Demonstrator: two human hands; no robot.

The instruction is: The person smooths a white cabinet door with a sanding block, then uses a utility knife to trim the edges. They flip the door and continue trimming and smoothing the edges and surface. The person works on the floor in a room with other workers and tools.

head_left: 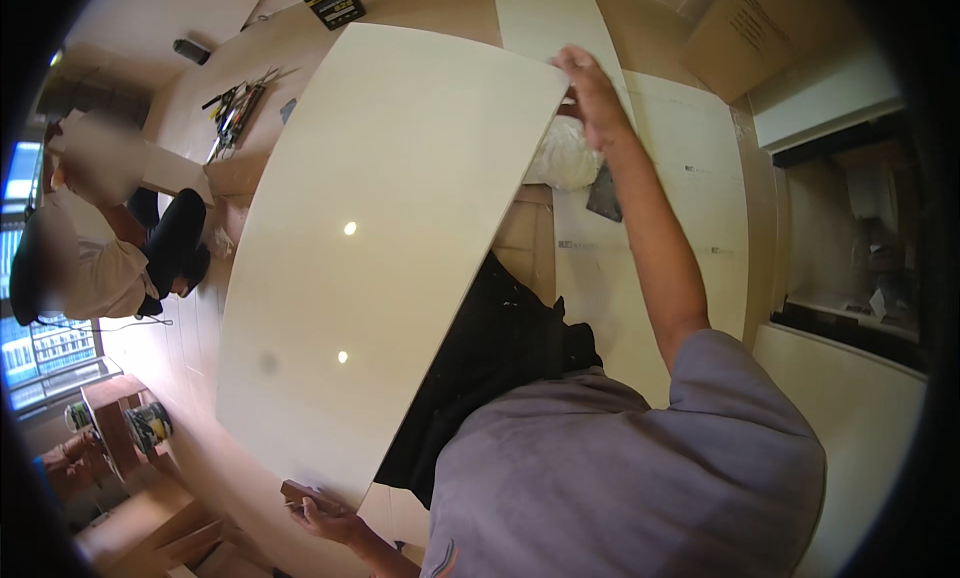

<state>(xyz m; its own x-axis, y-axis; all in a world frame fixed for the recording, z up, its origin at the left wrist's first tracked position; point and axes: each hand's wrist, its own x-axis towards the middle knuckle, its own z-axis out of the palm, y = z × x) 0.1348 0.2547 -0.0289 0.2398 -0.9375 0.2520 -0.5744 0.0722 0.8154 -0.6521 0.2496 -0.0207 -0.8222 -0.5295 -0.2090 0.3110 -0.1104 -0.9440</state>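
Wooden floor (pixel 190 348) strewn with hand tools (pixel 235 108) at upper left, large glossy cream tile (pixel 380 238) filling frame centre, right hand (pixel 592 96) closed over its upper corner, left hand (pixel 325 518) gripping its lower edge, seated person (pixel 100 238) at far left, cardboard box (pixel 755 33) upper right

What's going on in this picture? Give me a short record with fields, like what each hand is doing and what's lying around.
Held thing: large glossy cream tile, tilted
Right hand: grips the tile's far corner
Left hand: grips the tile's near corner
Beneath: more pale tiles flat on the floor, a white bag
Nearby: hand tools on the floor, another person crouching at left
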